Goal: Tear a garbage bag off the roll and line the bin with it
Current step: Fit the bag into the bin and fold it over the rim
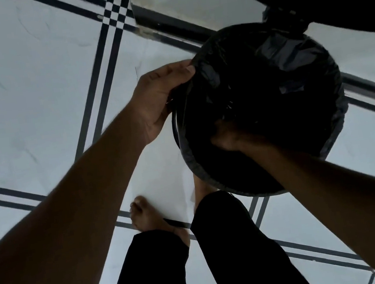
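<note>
Black garbage bag [276, 75] lines the round bin [176, 129]; left hand [160, 97] and right hand [234, 137] fingers pinch its edge.

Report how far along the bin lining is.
Done, apparently: a black garbage bag sits inside the round bin and its edge is folded over most of the rim. In hand: the left hand pinches the bag's edge at the left rim, while the right hand holds the near rim. Left: the left side, where bare rim still shows.
</note>
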Demonstrator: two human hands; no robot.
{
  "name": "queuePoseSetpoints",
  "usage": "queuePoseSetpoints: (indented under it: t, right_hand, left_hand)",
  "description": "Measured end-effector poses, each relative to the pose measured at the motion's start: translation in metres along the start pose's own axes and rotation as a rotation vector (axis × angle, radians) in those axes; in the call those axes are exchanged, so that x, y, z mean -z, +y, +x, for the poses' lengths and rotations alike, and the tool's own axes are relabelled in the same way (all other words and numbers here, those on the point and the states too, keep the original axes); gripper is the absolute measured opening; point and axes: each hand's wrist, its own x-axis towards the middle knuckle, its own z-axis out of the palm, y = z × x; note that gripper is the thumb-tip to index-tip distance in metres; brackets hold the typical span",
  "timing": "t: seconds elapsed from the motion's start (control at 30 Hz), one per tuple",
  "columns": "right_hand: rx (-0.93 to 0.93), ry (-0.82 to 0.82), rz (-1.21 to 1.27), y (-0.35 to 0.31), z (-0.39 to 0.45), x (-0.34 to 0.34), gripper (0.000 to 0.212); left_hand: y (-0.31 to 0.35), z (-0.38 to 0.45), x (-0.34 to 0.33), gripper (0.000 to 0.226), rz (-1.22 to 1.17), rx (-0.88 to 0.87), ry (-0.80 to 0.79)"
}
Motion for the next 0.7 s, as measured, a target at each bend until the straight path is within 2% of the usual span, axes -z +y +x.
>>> queuePoseSetpoints:
  t: [0.07, 0.17, 0.27, 0.33, 0.4, 0.47, 0.57, 0.7]
  right_hand:
    - [0.026, 0.057, 0.071, -0.002, -0.005, 0.017, 0.040]
    - [0.074, 0.036, 0.265, -0.010, -0.013, 0.045, 0.015]
    - [0.073, -0.021, 0.543, -0.013, -0.004, 0.081, 0.028]
    - [0.047, 0.050, 0.649, -0.008, 0.010, 0.099, 0.024]
    - [-0.021, 0.129, 0.561, -0.002, 0.025, 0.097, 0.044]
    - [-0.026, 0.092, 0.298, -0.002, 0.028, 0.079, 0.058]
    - [0.044, 0.010, 0.030, 0.000, 0.019, 0.047, 0.053]
    - [-0.047, 0.108, -0.052, 0.012, 0.009, 0.014, 0.054]
  left_hand:
    - [0.003, -0.003, -0.002, 0.026, 0.010, 0.004, 0.026]
    - [0.009, -0.003, -0.003, 0.021, 0.059, 0.015, 0.037]
    - [0.010, 0.000, -0.001, 0.017, 0.085, 0.022, 0.017]
    - [0.010, 0.003, 0.000, 0.017, 0.087, 0.015, 0.003]
    - [0.007, 0.005, 0.002, 0.021, 0.078, 0.009, -0.010]
    - [0.006, 0.005, 0.003, 0.024, 0.068, 0.000, -0.012]
    - [0.004, 0.001, -0.002, 0.023, 0.030, 0.004, 0.005]
    - [0.011, -0.005, -0.008, 0.026, 0.048, 0.042, 0.043]
